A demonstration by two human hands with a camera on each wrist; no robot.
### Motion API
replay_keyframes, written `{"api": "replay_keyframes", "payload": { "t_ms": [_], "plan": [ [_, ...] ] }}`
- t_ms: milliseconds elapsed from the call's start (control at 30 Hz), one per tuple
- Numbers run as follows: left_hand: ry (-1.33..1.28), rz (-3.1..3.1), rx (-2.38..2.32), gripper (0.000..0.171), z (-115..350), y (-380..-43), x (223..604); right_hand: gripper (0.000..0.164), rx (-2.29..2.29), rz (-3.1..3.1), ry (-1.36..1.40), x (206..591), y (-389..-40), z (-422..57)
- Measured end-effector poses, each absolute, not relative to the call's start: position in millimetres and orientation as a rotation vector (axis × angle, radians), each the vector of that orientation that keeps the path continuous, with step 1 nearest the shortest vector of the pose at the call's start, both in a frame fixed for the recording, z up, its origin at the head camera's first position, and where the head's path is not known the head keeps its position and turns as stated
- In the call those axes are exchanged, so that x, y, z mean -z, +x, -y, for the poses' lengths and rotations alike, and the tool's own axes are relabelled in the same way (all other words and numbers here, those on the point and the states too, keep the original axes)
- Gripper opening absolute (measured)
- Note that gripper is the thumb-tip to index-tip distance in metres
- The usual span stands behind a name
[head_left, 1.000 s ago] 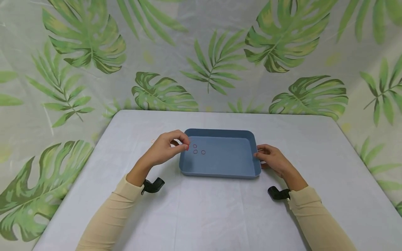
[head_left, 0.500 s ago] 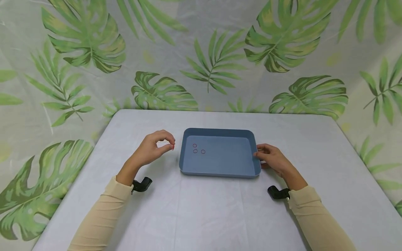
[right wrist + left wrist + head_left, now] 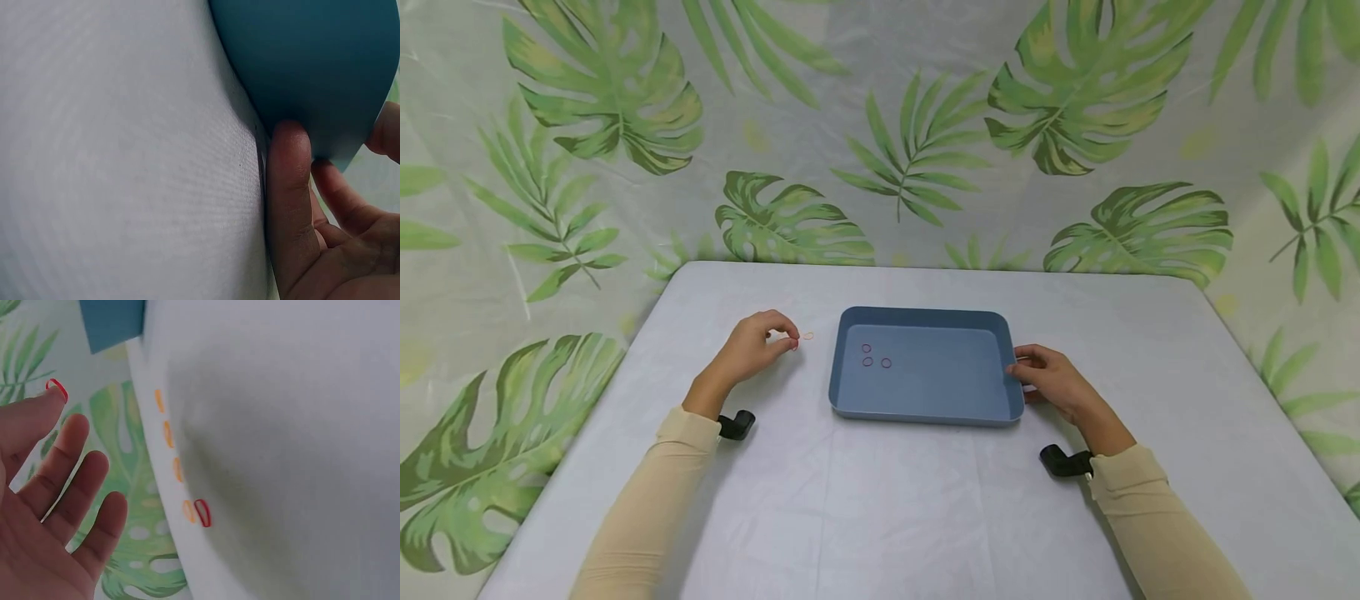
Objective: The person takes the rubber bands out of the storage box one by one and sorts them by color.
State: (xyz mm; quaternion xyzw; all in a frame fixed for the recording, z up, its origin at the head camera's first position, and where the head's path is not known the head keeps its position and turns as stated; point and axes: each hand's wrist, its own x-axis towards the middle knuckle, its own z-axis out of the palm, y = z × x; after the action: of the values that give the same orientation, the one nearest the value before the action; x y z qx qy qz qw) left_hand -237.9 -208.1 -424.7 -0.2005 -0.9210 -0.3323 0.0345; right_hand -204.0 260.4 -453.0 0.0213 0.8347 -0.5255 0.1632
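White cloth point(image 3: 898, 508) over the table, lightly creased, filling the lower half of the frame. Behind it there's a pale backdrop point(image 3: 925, 42) with big green leaves all over, running down both sides too. Blue-grey tray point(image 3: 947, 375) sits right around mid-frame, three small reddish rings point(image 3: 886, 363) in its left part. Left hand point(image 3: 748, 348), left of centre, has a red band point(image 3: 57, 389) pinched at the fingertips. Left wrist cam shows four orange bands point(image 3: 167, 434) lined up on the cloth, another red one point(image 3: 202, 513) beside the lowest. Right hand point(image 3: 1054, 382) grips the tray's right edge, thumb at the rim.
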Motion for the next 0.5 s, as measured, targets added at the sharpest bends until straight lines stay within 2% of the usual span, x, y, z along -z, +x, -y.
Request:
{"api": "replay_keyframes", "payload": {
  "t_ms": [233, 500],
  "plan": [
    [-0.619, 2.910, 0.943, 0.004, 198, -260, 437, 0.056, 1.518, -2.371, 0.061, 454, -203, -260],
    [-0.667, 2.943, 0.846, 0.005, 189, -267, 441, 0.057, 1.509, -2.378, 0.054, 454, -203, -260]
  ]
}}
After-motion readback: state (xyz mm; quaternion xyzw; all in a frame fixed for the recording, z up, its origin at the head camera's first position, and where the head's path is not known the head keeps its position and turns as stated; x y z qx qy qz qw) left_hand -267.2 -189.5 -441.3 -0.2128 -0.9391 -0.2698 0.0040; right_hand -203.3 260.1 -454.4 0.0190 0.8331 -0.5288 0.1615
